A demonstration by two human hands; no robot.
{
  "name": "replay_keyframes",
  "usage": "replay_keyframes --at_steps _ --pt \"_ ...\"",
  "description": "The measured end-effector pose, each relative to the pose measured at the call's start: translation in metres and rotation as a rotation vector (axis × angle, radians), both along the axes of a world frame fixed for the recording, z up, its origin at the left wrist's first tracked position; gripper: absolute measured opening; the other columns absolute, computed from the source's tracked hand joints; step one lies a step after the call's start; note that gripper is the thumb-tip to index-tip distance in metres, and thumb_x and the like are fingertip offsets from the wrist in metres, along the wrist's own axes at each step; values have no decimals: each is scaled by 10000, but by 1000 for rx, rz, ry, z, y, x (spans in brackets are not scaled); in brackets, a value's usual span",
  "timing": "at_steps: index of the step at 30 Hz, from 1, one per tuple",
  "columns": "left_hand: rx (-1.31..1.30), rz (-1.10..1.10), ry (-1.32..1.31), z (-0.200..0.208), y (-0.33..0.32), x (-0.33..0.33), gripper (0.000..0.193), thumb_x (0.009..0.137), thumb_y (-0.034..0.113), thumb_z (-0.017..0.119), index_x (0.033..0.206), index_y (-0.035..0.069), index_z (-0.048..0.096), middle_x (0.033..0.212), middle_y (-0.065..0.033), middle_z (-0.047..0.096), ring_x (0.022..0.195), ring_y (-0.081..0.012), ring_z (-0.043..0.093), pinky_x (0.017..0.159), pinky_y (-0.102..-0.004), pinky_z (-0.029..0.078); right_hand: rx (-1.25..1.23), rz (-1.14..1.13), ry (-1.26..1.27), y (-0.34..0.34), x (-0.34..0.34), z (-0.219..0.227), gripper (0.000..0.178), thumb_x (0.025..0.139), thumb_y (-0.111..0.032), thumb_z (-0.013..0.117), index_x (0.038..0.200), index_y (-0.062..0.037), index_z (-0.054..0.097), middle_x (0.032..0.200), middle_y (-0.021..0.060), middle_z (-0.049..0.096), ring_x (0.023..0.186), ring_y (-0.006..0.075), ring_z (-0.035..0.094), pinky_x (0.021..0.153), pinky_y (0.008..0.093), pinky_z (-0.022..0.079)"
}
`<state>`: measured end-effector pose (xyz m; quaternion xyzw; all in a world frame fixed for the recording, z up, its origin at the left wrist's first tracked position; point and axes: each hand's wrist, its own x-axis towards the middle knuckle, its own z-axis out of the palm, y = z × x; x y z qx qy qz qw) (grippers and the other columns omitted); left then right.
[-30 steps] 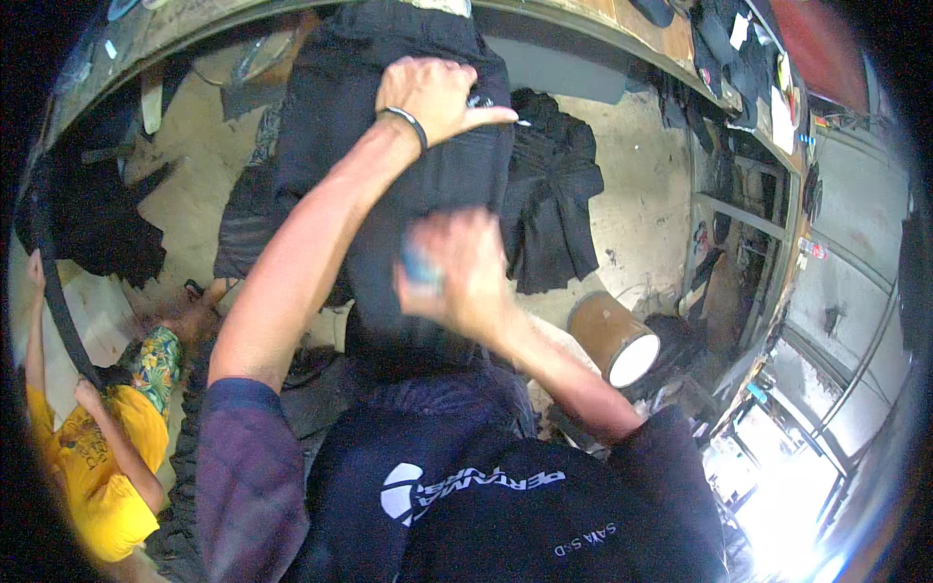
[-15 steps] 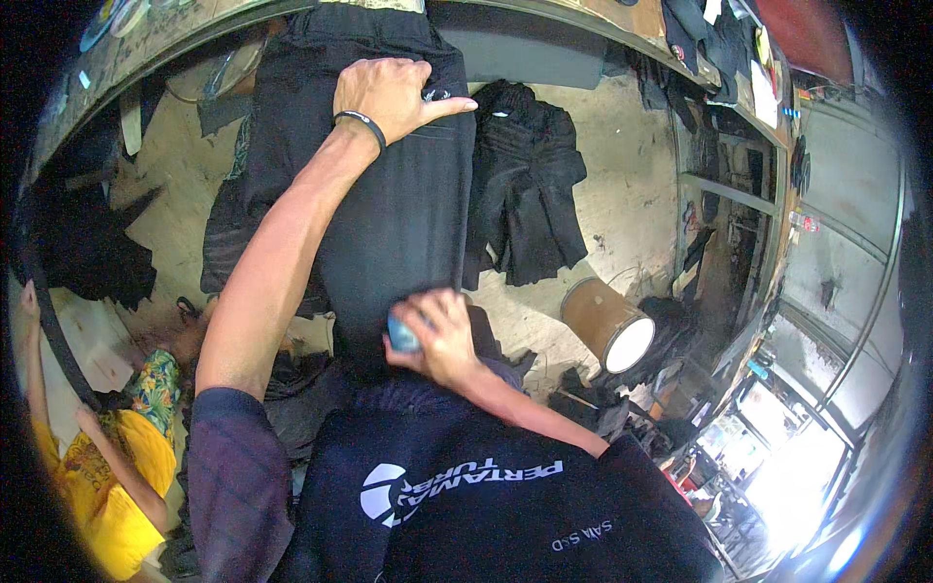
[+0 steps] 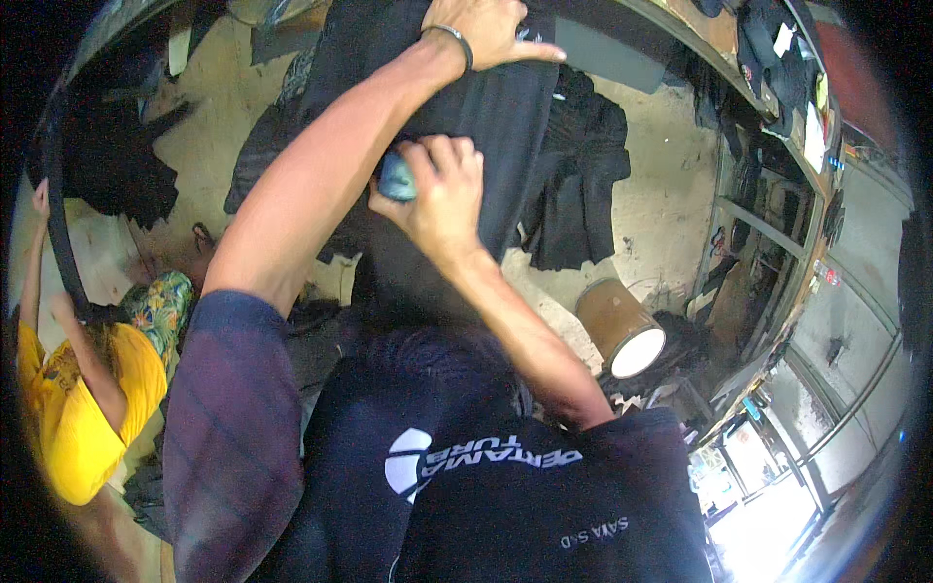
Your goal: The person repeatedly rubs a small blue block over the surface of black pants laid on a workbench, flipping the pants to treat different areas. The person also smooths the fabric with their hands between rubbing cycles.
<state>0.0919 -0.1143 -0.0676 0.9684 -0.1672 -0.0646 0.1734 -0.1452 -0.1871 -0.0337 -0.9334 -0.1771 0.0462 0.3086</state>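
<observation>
Pressing flat, spread left hand pins soft, limp black garment; right hand fingers curl tight around small blue-grey object just below.

My left arm stretched far ahead, its hand flat with fingers spread and pointing right. My right hand sat nearer, fist closed, forearm angling back toward me.

The right hand is sliding its small blue block up the black cloth, closing on the left forearm. The left hand is staying flat near the cloth's top edge, now nearer the picture's upper rim.
</observation>
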Motion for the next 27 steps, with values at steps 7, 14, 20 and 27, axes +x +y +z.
replay_keyframes --at_steps 7,14,20,27 --pt "-81 65 -534 9 2 -15 806 844 890 582 864 110 782 784 -127 738 771 -319 724 752 -483 569 416 50 164 -48 -97 -3 432 727 -267 915 1068 -53 757 981 124 689 947 348 657 848 463 544" --pt "-107 -27 -245 -2 17 -4 740 873 798 653 791 71 763 728 -152 730 790 -347 753 809 -513 558 161 -385 327 -70 -25 -5 480 787 -396 909 972 17 747 914 201 716 870 398 695 799 480 566" --pt "-7 -21 -421 -15 9 140 868 874 894 528 1109 117 835 898 -188 770 827 -340 755 725 -486 588 85 -371 96 -66 113 -15 529 829 -442 885 991 47 768 905 216 750 849 331 770 783 421 594" --pt "88 35 -206 2 7 184 990 808 978 503 1146 105 825 1096 -266 751 1035 -385 738 877 -540 575 125 -193 -80 -37 91 2 523 719 -374 958 1060 -29 763 969 158 721 913 348 693 816 448 556"
